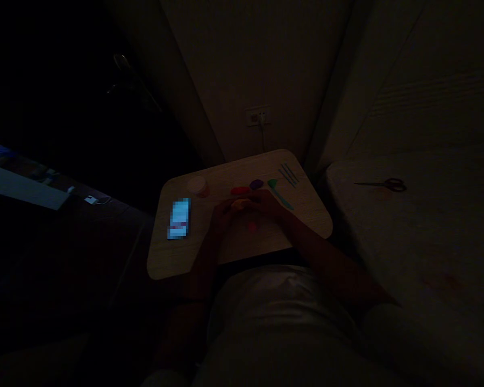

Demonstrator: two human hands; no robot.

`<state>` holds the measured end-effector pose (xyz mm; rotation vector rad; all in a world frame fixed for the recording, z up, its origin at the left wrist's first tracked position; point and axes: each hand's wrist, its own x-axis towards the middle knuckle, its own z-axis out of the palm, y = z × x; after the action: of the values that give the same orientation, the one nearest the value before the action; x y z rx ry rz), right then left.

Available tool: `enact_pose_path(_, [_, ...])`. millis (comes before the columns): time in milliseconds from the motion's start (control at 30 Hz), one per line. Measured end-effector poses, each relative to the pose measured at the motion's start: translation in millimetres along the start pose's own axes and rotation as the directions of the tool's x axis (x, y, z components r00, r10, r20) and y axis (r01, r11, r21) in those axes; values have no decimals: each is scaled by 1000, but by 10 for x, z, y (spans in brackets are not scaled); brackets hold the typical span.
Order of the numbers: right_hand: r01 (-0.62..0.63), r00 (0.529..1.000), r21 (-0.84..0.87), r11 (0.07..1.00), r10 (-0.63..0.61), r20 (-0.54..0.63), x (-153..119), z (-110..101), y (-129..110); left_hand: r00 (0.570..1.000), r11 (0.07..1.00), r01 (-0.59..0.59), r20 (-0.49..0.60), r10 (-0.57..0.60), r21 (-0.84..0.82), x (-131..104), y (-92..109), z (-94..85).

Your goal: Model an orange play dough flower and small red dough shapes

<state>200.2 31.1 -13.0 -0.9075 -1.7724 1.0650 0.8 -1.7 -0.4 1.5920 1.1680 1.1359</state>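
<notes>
An orange lump (239, 204), apparently modelling clay, sits between my two hands over the small table. My left hand (221, 213) closes on its left side, and my right hand (265, 203) has its fingers on the right side. Just beyond them lie a red lump (240, 191) and a purple lump (256, 184). A green lump (272, 184) touches or lies beside the head of a teal tool (283, 198). Nearer to me is a small pink lump (252, 227). The dim light hides the exact finger positions.
On the table (165, 258), a lit phone (179, 219) lies at left, with a pale tub (198, 186) behind it. Several thin teal sticks (288, 175) lie at the back right. Scissors (391, 185) rest on the pale surface to the right. A wall socket (258, 116) holds a plug.
</notes>
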Motion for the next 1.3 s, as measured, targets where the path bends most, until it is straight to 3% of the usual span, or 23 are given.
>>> enact_pose_path(233, [-19, 998, 0, 1000, 19, -57, -19, -2, 5, 999, 992, 48, 16, -47, -121, 27, -140, -38])
enact_pose_path(500, [-30, 986, -11, 999, 28, -164, -7, 14, 80, 997, 994, 42, 64, -35, -103, 41, -36, -12])
enact_pose_path(633, [-35, 990, 14, 999, 36, -137, -1, 4, 71, 999, 999, 39, 34, -38, -16, 24, 61, 3])
enact_pose_path(800, [13, 1000, 0, 1000, -13, -22, -12, 4, 15, 999, 998, 33, 9, -33, 48, 18, 129, 21])
enact_pose_path(1100, [102, 989, -11, 995, -101, 104, -48, 1, -20, 995, 993, 34, -101, -23, 112, 16, 3, -1])
enact_pose_path(1300, [141, 990, -192, 971, -136, 38, -48, 65, 13, 992, 987, 21, -123, -1, 158, 37, 10, 14])
